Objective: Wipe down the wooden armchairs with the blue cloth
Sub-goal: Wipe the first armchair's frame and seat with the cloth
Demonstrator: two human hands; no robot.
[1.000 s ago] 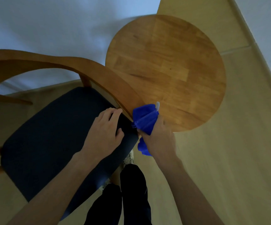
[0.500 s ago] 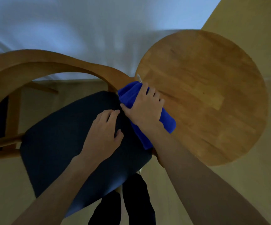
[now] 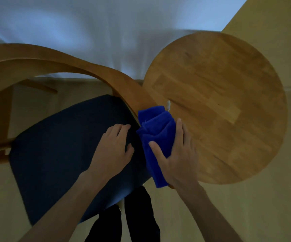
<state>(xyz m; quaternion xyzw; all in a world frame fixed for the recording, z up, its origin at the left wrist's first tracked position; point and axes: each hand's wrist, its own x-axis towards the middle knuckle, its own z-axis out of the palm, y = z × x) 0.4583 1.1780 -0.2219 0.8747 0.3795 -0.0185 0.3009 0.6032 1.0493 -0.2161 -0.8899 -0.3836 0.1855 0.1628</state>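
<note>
At the front end of the armchair's curved wooden armrest [image 3: 123, 84], the right hand [image 3: 178, 154] clamps its grip around the blue cloth [image 3: 157, 130], thumb across the fold. The left hand [image 3: 113, 149] rests flat on the dark seat [image 3: 62, 145], fingers relaxed, bracing the chair. Keep the cloth wrapped around the rail and draw it along the curve with steady pressure.

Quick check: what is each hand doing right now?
Left hand: open, resting flat on the seat.
Right hand: holding the cloth on the armrest.

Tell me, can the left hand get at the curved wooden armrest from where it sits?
Probably yes. The left hand rests flat on the dark seat cushion, and the armrest arcs just past its fingertips with nothing between; only the end under the blue cloth is covered.
</note>
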